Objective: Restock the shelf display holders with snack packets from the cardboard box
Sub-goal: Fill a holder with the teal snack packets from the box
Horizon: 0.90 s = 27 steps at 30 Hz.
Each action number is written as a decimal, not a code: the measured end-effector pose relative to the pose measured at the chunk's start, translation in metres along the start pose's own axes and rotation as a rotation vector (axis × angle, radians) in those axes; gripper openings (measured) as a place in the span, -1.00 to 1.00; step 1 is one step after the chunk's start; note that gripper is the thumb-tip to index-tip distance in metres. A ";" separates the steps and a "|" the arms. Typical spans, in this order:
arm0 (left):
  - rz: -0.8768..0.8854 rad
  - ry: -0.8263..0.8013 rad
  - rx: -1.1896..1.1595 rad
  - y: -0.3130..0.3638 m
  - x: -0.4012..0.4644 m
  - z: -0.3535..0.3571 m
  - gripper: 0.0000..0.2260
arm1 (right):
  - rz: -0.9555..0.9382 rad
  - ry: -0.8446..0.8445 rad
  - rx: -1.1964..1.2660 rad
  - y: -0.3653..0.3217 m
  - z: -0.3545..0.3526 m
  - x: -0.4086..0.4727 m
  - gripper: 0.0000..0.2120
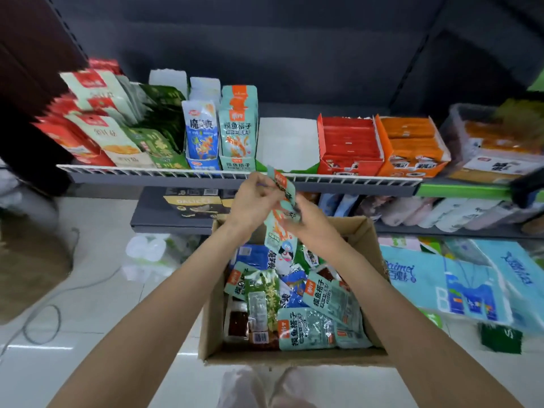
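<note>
An open cardboard box (211, 328) stands on the floor below me, holding several teal, blue and green snack packets (309, 328). Above it, both hands hold a small bunch of teal packets (279, 228) with orange print, just under the shelf edge. My left hand (253, 201) pinches the bunch near its top. My right hand (309, 222) grips its right side. On the shelf, a teal display holder (238, 128) with matching packets stands next to a blue one (201, 134). To their right is a white holder with a green front (287, 142), with nothing in it.
Red and orange display boxes (350, 142) fill the shelf to the right, and red, white and green packets (117, 134) the left. The white wire shelf rail (176, 172) runs along the front. Tissue packs (459, 281) lie right of the box; a cable (44, 316) crosses the floor at left.
</note>
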<state>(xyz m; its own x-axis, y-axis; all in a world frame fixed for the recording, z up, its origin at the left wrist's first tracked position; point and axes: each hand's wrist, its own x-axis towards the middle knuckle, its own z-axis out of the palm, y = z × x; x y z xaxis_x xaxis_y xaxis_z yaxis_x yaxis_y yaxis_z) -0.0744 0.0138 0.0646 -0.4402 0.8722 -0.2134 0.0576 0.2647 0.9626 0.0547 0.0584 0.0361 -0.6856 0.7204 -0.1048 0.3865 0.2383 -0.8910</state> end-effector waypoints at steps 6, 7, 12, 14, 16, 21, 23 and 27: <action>0.231 0.175 0.288 0.027 0.028 -0.066 -0.78 | -0.082 0.235 0.040 -0.056 0.008 0.052 -0.71; 0.222 0.175 0.336 0.029 0.036 -0.077 -0.69 | -0.098 0.239 0.060 -0.065 0.009 0.062 -0.72; 0.238 0.033 0.370 0.039 0.076 -0.111 -0.59 | -0.115 0.308 0.116 -0.092 0.009 0.116 -0.76; 0.254 0.016 0.365 0.046 0.094 -0.119 -0.57 | -0.106 0.354 0.169 -0.096 0.010 0.138 -0.77; 0.260 -0.005 0.370 0.051 0.111 -0.125 -0.57 | -0.076 0.383 0.283 -0.099 0.011 0.156 -0.79; 0.249 -0.069 0.393 0.049 0.147 -0.131 -0.58 | 0.040 0.443 0.359 -0.090 0.018 0.187 -0.79; 0.218 -0.100 0.407 0.047 0.156 -0.133 -0.62 | 0.069 0.457 0.365 -0.084 0.021 0.195 -0.79; 0.281 -0.045 0.462 0.042 0.170 -0.138 -0.63 | 0.056 0.436 0.367 -0.074 0.025 0.204 -0.80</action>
<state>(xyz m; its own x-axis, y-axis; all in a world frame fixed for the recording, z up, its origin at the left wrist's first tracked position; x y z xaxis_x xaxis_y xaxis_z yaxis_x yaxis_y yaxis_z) -0.2702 0.1171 0.0919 -0.3134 0.9493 0.0247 0.5601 0.1638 0.8121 -0.1291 0.1716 0.0697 -0.3222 0.9461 -0.0335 0.1224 0.0066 -0.9925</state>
